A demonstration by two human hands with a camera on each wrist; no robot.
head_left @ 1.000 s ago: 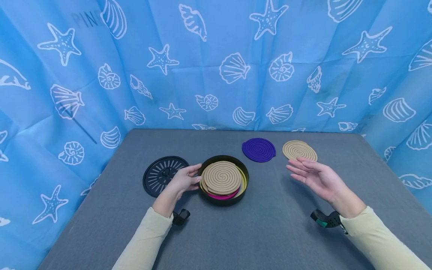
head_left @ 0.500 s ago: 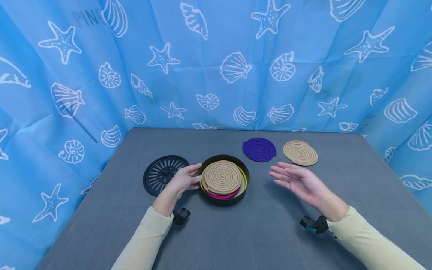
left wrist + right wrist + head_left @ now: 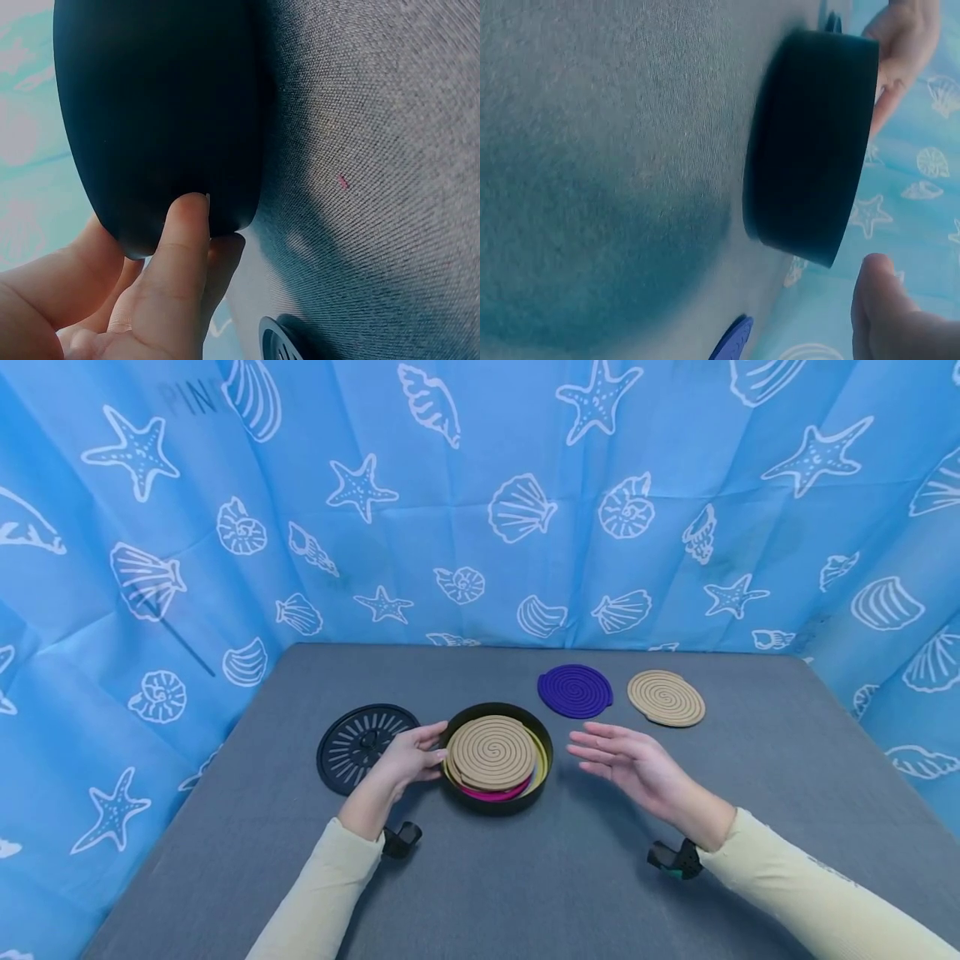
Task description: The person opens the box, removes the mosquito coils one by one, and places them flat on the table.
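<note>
at the black pan [image 3: 498,807] | left hand [image 3: 407,762] seemingly pinches its rim | right hand [image 3: 632,771] loosely spread nearby

Ahead of you hangs a bright blue curtain [image 3: 450,539], lightly creased, printed with white starfish and seashells, and it continues along your left and right. Faint letters show at its upper left. Your desk [image 3: 562,893] has a grey, woven surface under soft light.
</note>
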